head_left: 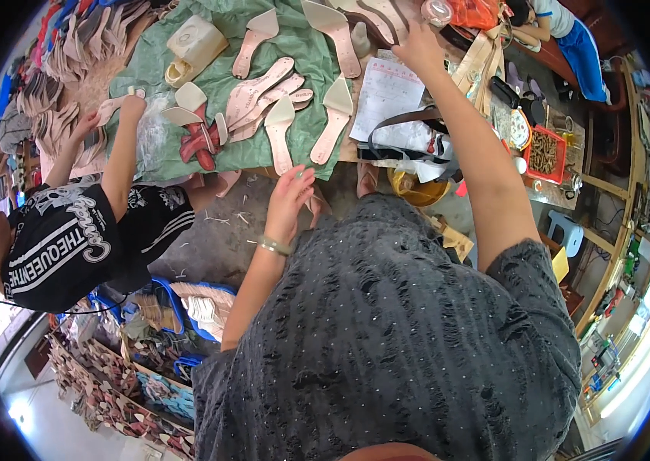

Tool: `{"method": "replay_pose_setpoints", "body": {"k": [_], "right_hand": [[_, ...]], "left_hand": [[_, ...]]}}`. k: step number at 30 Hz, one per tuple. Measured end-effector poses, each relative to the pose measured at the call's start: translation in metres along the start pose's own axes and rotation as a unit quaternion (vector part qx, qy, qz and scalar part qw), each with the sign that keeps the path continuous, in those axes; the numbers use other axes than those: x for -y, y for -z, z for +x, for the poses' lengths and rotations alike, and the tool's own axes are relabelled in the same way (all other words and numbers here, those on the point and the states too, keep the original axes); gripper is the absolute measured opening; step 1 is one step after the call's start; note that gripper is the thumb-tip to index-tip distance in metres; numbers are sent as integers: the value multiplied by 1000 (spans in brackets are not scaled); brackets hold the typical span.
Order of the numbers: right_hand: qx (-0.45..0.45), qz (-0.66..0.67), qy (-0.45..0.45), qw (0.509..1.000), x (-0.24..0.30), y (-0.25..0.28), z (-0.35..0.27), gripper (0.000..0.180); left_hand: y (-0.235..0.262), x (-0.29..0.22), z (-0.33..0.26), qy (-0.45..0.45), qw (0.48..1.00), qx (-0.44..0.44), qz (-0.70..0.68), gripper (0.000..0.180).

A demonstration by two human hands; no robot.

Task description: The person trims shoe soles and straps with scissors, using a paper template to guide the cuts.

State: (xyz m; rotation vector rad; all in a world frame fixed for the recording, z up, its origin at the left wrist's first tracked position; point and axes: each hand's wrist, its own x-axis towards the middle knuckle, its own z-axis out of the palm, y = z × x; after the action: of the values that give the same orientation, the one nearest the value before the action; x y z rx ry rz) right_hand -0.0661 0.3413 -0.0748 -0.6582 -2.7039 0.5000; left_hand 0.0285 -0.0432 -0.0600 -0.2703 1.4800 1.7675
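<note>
My right hand (pixel 419 50) reaches to the table's far side, its fingers curled at the end of a pale insole (pixel 381 17) in a small stack; the fingertips are partly hidden. My left hand (pixel 289 203) hovers at the near edge with fingers stretched out, close to a pink shoe sole with a white toe strap (pixel 280 138). Similar strapped soles (pixel 336 111) lie around it on the green sheet (pixel 252 157). Several bare pink insoles (pixel 262 86) overlap in the middle. Red shoe-shaped pieces (pixel 200 144) rest to their left.
A co-worker (pixel 64 238) at the left handles another sole (pixel 112 107). Beige box (pixel 196 42), written sheets (pixel 388 96), a bag (pixel 417 142) and a red tray (pixel 546 154) occupy the table. Shoe parts (pixel 71 58) pile up at the far left. A yellow basin (pixel 419 188) stands below.
</note>
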Motion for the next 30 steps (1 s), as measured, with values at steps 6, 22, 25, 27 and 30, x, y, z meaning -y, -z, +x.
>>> {"method": "replay_pose_setpoints", "body": {"k": [6, 22, 25, 27, 30], "right_hand": [[74, -80, 9, 994, -15, -50, 31, 59], [135, 167, -18, 976, -80, 5, -3, 43], [94, 117, 0, 989, -111, 36, -43, 25], [124, 162, -75, 976, -134, 57, -64, 33], [51, 230, -185, 954, -167, 72, -99, 26]], "left_hand": [[13, 18, -27, 19, 995, -86, -40, 35], [6, 16, 4, 44, 998, -55, 6, 32], [2, 13, 11, 49, 998, -23, 18, 32], [0, 11, 16, 50, 998, -13, 26, 32], [-4, 8, 22, 48, 998, 0, 46, 32]]}}
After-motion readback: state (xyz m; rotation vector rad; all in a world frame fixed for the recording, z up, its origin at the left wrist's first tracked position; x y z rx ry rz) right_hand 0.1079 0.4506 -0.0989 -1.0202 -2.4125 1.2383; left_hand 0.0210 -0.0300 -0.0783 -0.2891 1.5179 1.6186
